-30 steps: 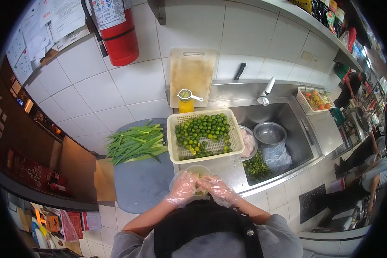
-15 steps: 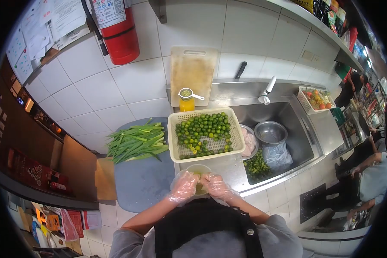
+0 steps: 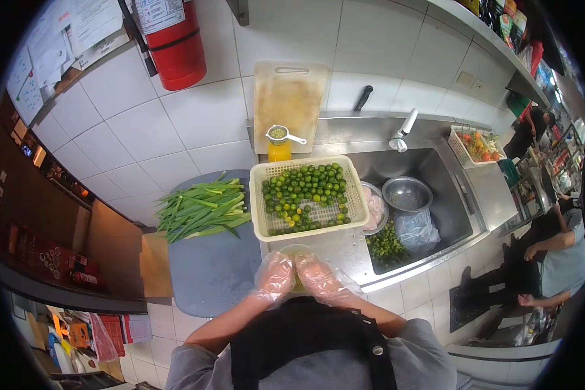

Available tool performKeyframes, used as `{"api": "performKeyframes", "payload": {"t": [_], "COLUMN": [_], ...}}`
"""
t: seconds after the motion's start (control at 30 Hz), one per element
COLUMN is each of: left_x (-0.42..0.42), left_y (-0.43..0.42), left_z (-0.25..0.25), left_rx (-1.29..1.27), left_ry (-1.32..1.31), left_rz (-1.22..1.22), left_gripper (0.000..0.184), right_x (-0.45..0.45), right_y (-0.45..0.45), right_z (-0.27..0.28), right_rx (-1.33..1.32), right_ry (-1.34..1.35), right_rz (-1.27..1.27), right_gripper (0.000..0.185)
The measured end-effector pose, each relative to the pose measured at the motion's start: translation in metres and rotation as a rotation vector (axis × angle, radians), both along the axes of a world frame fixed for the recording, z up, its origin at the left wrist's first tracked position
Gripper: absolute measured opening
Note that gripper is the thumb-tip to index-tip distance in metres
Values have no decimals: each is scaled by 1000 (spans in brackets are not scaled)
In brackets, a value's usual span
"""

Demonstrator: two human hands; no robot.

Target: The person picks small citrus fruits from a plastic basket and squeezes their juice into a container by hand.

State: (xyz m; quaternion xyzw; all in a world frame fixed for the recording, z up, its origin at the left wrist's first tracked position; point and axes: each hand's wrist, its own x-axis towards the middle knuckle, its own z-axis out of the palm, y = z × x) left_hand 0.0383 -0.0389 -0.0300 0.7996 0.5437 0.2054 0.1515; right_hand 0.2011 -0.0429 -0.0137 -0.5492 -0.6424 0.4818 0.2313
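My clear-gloved left hand (image 3: 277,273) and right hand (image 3: 316,275) are curled, whether grasping anything I cannot tell, and should work low over the round translucent bowl (image 3: 298,249) beneath, with small green citrus fruits (image 3: 305,184) ahead.

A white-tiled wall (image 3: 133,133) runs below a grey shelf (image 3: 472,26), with pale floor tiles (image 3: 421,291) at right.

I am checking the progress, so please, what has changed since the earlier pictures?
The left hand and right hand, together before, have drawn slightly apart over the bowl; any release is hidden. A co-worker's hand moved upward in the picture. The basket and green leaves stayed put.
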Motion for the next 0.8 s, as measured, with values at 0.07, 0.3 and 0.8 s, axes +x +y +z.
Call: {"api": "performKeyframes", "payload": {"t": [0.07,0.3,0.8], "left_x": [2,5,4], "left_y": [-1,2,2], "left_z": [4,-7,32], "left_rx": [55,116,-443], "left_ry": [-64,-51,-297], "left_rz": [23,-10,-137], "left_gripper": [12,10,42], "right_x": [2,2,32], "right_y": [1,1,12], "right_z": [-1,19,-16], "right_rx": [83,46,226], "right_ry": [-40,-71,163], "right_rz": [40,62,-70], "right_gripper": [49,46,37]}}
